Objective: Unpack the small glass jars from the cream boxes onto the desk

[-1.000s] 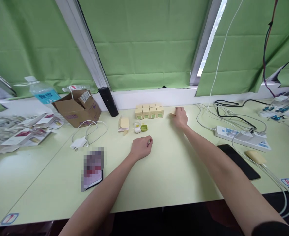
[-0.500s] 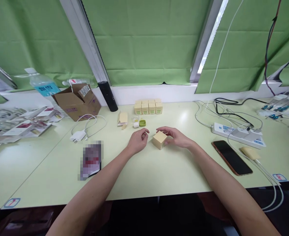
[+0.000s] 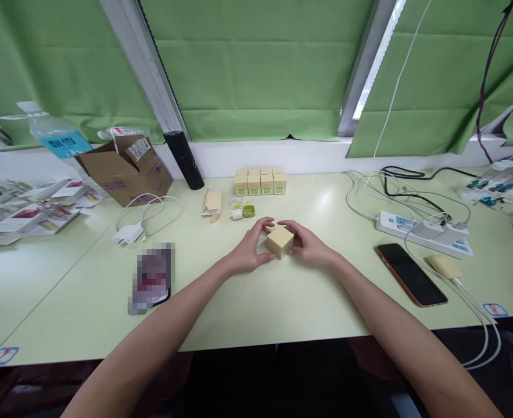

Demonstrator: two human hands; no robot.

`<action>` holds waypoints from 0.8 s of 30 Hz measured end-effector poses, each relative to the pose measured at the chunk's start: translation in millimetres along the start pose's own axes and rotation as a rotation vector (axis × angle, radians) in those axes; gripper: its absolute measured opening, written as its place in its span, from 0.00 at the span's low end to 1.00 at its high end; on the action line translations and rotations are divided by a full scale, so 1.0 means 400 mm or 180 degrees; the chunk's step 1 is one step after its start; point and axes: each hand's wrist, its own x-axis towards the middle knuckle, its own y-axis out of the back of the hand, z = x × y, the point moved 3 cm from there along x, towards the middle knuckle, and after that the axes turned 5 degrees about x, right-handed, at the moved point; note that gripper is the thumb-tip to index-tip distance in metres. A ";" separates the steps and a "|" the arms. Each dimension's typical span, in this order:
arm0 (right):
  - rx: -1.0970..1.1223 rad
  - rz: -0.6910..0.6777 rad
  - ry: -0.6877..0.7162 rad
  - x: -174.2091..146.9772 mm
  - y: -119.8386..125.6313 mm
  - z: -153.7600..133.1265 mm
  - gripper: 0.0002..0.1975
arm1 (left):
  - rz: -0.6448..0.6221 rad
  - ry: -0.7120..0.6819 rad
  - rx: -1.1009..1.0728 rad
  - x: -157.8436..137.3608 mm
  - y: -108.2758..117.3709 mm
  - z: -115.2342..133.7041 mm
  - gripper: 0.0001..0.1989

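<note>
In front of the row of four pale-yellow cardboard boxes [image 3: 260,183]: one pale-yellow, cube-shaped cardboard box [image 3: 279,241], between spread-fingered left hand [image 3: 248,251] and curve-fingered right hand [image 3: 310,245]; cannot tell if pinched. Probably light, stiff, dentable; best gripped gently by opposite walls.

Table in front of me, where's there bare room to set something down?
Bare room lies between the right hand and the power strip, and between the small box and the near edge of the table. It's crowded at left, around the packages and brown carton.
</note>
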 end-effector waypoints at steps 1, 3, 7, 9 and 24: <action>-0.0082 0.0072 -0.0009 0.000 -0.005 -0.002 0.37 | 0.0013 0.0041 -0.0030 0.000 -0.004 -0.001 0.44; -0.0253 0.0266 0.0005 0.002 -0.010 -0.003 0.33 | 0.0083 0.0062 -0.0172 0.003 -0.010 -0.003 0.43; -0.0331 0.0514 0.0052 0.005 -0.012 0.001 0.33 | 0.0222 -0.0036 -0.0555 0.010 -0.013 -0.004 0.36; -0.0300 0.0534 0.0050 0.005 -0.012 0.005 0.35 | 0.0235 0.0002 -0.0688 0.012 -0.011 -0.008 0.37; -0.0371 0.0541 0.0292 0.004 -0.007 0.012 0.34 | 0.0852 -0.0336 -0.0350 0.012 0.009 -0.032 0.37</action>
